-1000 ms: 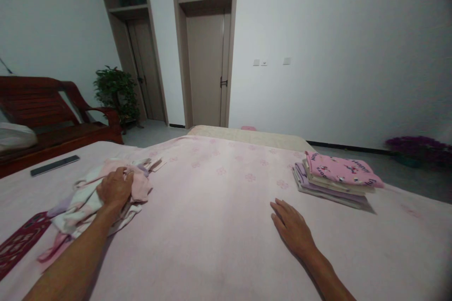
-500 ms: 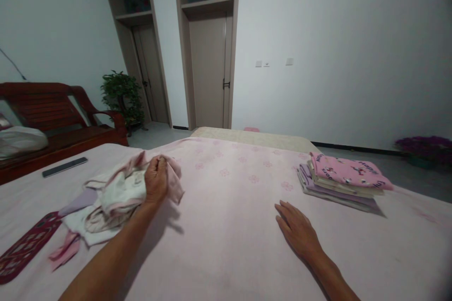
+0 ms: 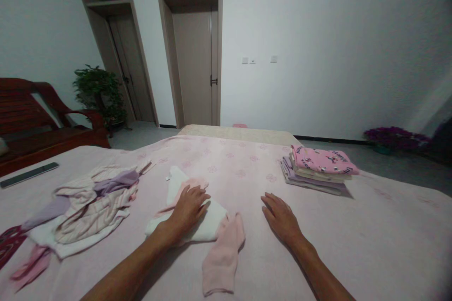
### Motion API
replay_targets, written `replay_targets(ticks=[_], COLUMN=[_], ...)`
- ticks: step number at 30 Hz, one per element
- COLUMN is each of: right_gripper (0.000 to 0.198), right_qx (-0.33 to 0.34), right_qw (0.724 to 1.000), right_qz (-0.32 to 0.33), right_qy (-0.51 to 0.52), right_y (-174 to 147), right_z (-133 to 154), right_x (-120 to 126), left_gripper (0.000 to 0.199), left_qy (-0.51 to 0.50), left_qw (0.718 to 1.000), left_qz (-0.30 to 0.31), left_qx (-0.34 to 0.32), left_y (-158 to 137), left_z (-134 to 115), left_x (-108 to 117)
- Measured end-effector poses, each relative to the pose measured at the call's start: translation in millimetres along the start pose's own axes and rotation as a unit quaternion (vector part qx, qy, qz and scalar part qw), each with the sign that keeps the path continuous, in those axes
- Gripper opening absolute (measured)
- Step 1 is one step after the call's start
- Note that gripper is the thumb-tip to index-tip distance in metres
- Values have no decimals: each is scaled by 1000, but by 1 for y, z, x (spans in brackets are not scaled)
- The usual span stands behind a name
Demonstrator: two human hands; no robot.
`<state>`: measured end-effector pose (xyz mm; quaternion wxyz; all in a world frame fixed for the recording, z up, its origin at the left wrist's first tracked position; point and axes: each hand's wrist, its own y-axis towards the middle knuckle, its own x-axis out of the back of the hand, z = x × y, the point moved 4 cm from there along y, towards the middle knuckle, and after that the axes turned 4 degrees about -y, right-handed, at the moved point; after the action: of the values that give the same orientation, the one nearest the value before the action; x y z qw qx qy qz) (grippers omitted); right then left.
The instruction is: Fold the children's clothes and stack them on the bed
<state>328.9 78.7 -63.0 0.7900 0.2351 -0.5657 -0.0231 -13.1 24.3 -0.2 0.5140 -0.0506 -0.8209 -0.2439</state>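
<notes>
While resting the left hand (image 3: 188,208) palm-down, with an unclear grip, on a white-and-pink fabric garment (image 3: 211,226), apparently steadying it against the pink flower-patterned cloth (image 3: 263,263), also resting the empty right hand (image 3: 281,217) nearby, with loosely extended fingers.

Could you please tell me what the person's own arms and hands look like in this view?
Both the left hand and the right hand are bare, with five-fingered human shapes and no gloves. The forearms are uncovered as far as they show, with no sleeve in sight. I can see no watch, bracelet or ring.
</notes>
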Motion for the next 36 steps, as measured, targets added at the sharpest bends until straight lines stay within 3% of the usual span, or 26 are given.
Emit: replay_targets(ticks=[6, 13, 18, 23, 27, 30, 34, 36], right_gripper=[41, 39, 37, 33, 33, 32, 35, 35], right_qx=[15, 24, 37, 76, 111, 103, 48, 56], right_qw=[1000, 999, 999, 996, 992, 988, 970, 957], right_qz=[-19, -25, -31, -46, -31, -6, 35, 55], right_qy=[-1, -21, -23, 12, 59, 115, 234, 279], right_y=[-2, -3, -6, -11, -16, -20, -28, -31], right_z=[1, 3, 8, 19, 34, 51, 82, 100], right_x=[0, -1, 3, 11, 19, 22, 24, 27], left_gripper=[34, 33, 48, 52, 42, 37, 46, 53], left_qy=[93, 116, 153, 118, 13, -94, -176, -209], left_qw=[994, 990, 974, 976, 972, 943, 880, 848], left_qz=[-35, -44, -77, -85, -144, -212, -314, -347], left_qx=[53, 59, 150, 159, 185, 238, 310, 341], left_y=[-15, -15, -22, -26, -27, -31, -39, -45], left_z=[45, 41, 41, 45, 46, 47, 60, 70], left_x=[-22, -23, -15, -13, -3, 9, 23, 27])
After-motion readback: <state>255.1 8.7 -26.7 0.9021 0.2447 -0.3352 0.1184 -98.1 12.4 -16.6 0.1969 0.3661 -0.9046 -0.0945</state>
